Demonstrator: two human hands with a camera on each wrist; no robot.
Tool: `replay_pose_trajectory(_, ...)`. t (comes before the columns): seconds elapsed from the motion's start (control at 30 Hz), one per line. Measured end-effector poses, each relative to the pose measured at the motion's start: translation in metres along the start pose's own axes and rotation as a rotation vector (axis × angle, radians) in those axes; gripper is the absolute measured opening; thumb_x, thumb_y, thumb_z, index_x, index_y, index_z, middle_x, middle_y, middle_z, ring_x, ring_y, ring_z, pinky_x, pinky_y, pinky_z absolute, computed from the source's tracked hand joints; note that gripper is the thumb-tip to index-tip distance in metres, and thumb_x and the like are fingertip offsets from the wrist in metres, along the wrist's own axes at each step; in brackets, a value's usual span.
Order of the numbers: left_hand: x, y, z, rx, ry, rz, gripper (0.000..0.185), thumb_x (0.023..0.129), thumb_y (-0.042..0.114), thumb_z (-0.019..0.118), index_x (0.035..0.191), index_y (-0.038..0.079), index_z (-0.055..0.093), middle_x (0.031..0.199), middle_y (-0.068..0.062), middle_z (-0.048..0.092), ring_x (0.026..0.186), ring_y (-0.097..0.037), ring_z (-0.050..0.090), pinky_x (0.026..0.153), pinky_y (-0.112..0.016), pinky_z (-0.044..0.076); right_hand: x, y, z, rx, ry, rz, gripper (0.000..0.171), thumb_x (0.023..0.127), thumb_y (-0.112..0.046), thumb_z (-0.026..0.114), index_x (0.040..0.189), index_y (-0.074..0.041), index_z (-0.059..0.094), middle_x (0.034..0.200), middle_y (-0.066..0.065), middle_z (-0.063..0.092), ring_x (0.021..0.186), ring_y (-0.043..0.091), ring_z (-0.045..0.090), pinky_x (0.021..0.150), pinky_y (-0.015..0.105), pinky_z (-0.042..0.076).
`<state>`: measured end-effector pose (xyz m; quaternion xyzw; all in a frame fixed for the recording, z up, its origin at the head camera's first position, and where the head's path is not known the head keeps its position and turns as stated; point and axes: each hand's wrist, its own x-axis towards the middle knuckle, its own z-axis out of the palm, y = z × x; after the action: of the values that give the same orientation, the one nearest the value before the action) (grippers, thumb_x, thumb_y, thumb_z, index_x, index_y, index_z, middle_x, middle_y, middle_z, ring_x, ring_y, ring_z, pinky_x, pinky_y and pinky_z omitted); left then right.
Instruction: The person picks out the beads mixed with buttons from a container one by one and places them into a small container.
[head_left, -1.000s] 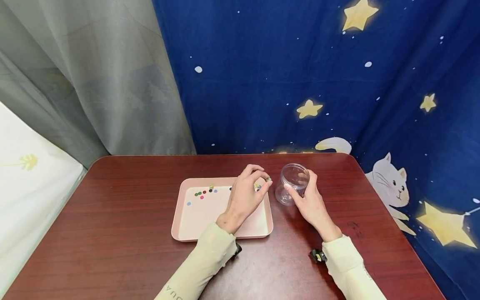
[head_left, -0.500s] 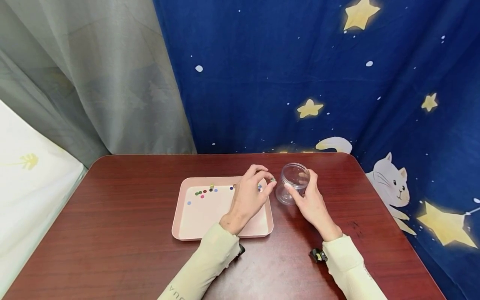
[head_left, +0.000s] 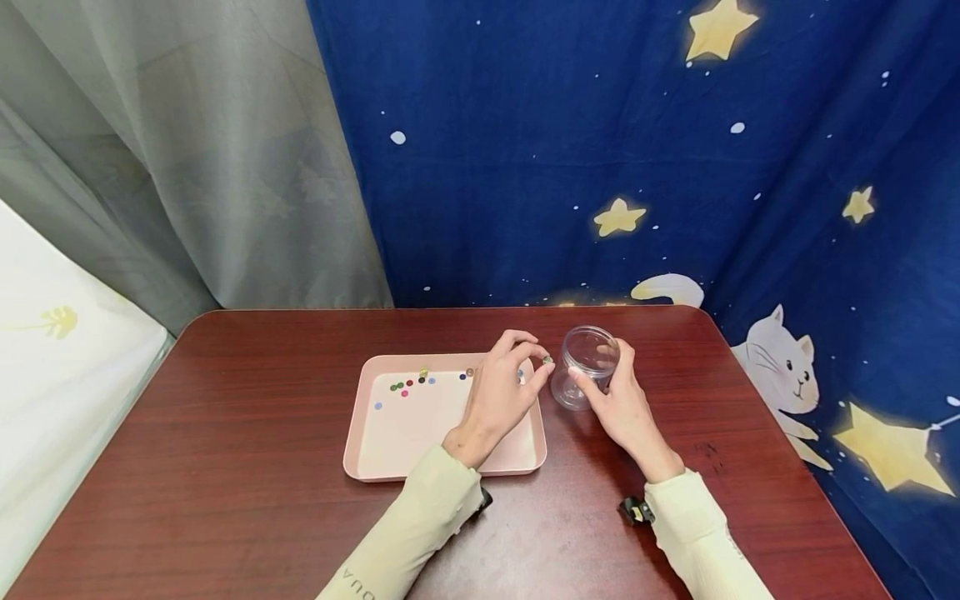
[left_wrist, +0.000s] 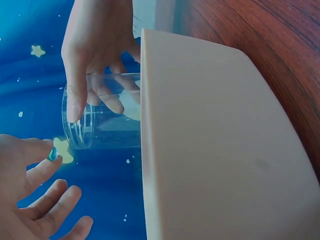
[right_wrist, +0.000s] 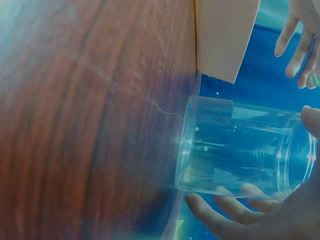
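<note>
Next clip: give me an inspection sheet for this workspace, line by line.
Surface: dark red wooden table, no spills seen.
Job's things: pink tray with small coloured beads along its far edge; clear jar upright, lid off, right of the tray.
Clutter: nothing seen.
Hands: left hand pinches a greenish bead near the jar's mouth; right hand grips the jar.
Cables: nothing seen.
Surroundings: blue star-and-cat cloth behind, grey curtain at left.

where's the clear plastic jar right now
In the head view the clear plastic jar stands upright on the wooden table, just right of the pink tray, gripped by the right hand, with the left hand pinching a bead beside its rim.
</note>
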<state>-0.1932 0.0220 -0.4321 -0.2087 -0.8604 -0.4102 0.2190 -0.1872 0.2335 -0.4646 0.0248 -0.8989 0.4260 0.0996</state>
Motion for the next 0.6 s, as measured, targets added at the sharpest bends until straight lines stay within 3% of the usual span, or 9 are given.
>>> replay_pose_trajectory(0.37, 0.0005, -0.0006, 0.0030, 0.011, -0.003, 0.003, 0.011, 0.092, 0.024, 0.080, 0.100, 0.017, 0.078, 0.119, 0.001, 0.069, 0.096, -0.021, 0.072, 0.085, -0.034, 0.055, -0.0001, 0.0007, -0.0004, 0.009, -0.002, -0.002, 0.081, 0.098, -0.040, 0.072, 0.154, -0.014, 0.020, 0.149, 0.022, 0.051, 0.130, 0.040, 0.060, 0.102, 0.057, 0.049)
replay_pose_trajectory(0.6, 0.0027, 0.0035, 0.0053, -0.001, -0.006, -0.002, 0.011, 0.092, 0.023, 0.080, 0.101, 0.017, 0.078, 0.120, 0.001, 0.069, 0.104, -0.019, 0.072, 0.090, -0.035, 0.056, 0.0000, 0.0012, 0.0001, 0.010, 0.005, -0.018, 0.081, 0.098, -0.038, 0.073, 0.154, -0.013, 0.020, 0.147, 0.022, 0.051, 0.128, 0.041, 0.060, 0.101, 0.057, 0.050)
